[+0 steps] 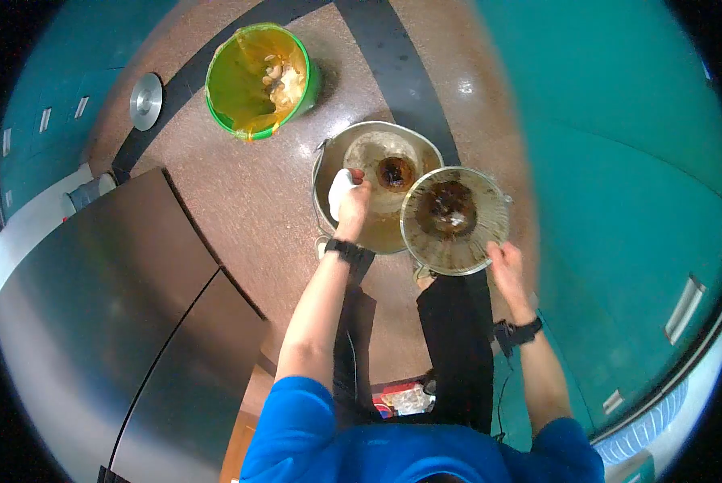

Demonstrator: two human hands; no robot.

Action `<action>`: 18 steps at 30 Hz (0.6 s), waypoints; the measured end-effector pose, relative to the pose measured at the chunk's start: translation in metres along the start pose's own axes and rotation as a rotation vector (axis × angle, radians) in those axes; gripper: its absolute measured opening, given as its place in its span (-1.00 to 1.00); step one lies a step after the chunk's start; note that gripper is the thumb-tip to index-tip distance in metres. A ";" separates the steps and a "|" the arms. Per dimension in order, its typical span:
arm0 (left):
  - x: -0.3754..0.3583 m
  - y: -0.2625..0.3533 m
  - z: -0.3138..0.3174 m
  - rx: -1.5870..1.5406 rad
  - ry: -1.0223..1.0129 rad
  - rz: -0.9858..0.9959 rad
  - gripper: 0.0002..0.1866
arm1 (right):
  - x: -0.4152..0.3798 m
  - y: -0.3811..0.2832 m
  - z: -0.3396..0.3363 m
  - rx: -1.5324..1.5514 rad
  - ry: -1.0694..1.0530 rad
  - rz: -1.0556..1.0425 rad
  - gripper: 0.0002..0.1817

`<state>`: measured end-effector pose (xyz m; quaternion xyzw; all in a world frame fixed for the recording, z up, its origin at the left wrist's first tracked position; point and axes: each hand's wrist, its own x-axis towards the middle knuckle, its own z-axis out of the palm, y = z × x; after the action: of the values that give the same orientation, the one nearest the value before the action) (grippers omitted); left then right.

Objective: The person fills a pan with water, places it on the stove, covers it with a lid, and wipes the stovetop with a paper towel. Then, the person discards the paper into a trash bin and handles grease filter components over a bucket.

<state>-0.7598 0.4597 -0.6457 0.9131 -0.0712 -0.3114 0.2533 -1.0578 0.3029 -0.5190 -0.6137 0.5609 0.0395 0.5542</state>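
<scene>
My left hand (351,201) is closed around a white cloth (342,193), over the left part of a wide metal basin (325,173) on the floor. Murky liquid and a dark brown round spot show inside the basin. To the right, my right hand (506,266) grips the lower right rim of a round metal pan (421,249), its fingers closed on the edge. This pan is streaked, with dark brown residue in its middle, and it overlaps the basin's right side.
A green bucket (311,84) with an orange liner and pale scraps stands at the upper left. Beside it lies a round metal lid (145,101). Teal cabinets (618,201) line the right; a dark steel appliance (119,306) is at the left.
</scene>
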 end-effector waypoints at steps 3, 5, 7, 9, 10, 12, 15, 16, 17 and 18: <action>0.049 -0.053 0.064 0.201 -0.061 -0.081 -0.63 | -0.003 0.036 -0.026 0.011 0.047 0.071 -0.72; 0.077 -0.078 0.101 0.306 -0.100 -0.106 -0.62 | -0.005 0.059 -0.031 -0.010 0.085 0.055 -0.72; 0.101 -0.099 0.132 0.221 -0.223 -0.204 -0.58 | -0.011 0.053 -0.038 0.058 0.170 0.047 -0.73; 0.115 -0.113 0.159 0.250 -0.253 -0.170 -0.57 | -0.011 0.063 -0.046 0.030 0.151 0.119 -0.74; 0.118 -0.116 0.167 0.279 -0.270 -0.136 -0.56 | -0.012 0.065 -0.050 0.008 0.125 0.182 -0.74; 0.125 -0.123 0.178 0.300 -0.213 -0.026 -0.55 | -0.011 0.063 -0.042 0.085 0.165 0.165 -0.73; 0.138 -0.127 0.186 0.371 -0.377 -0.048 -0.49 | -0.011 0.074 -0.045 0.120 0.166 0.165 -0.74; 0.133 -0.121 0.182 0.369 -0.380 -0.047 -0.49 | -0.014 0.080 -0.047 0.082 0.126 0.183 -0.75; 0.128 -0.113 0.176 0.366 -0.360 -0.042 -0.49 | -0.016 0.085 -0.051 0.058 0.087 0.228 -0.76; 0.125 -0.109 0.173 0.361 -0.337 -0.035 -0.49 | -0.018 0.087 -0.055 0.033 0.049 0.269 -0.71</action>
<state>-0.7676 0.4451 -0.8847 0.8798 -0.1510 -0.4460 0.0652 -1.1598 0.2958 -0.5410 -0.5244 0.6523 0.0892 0.5399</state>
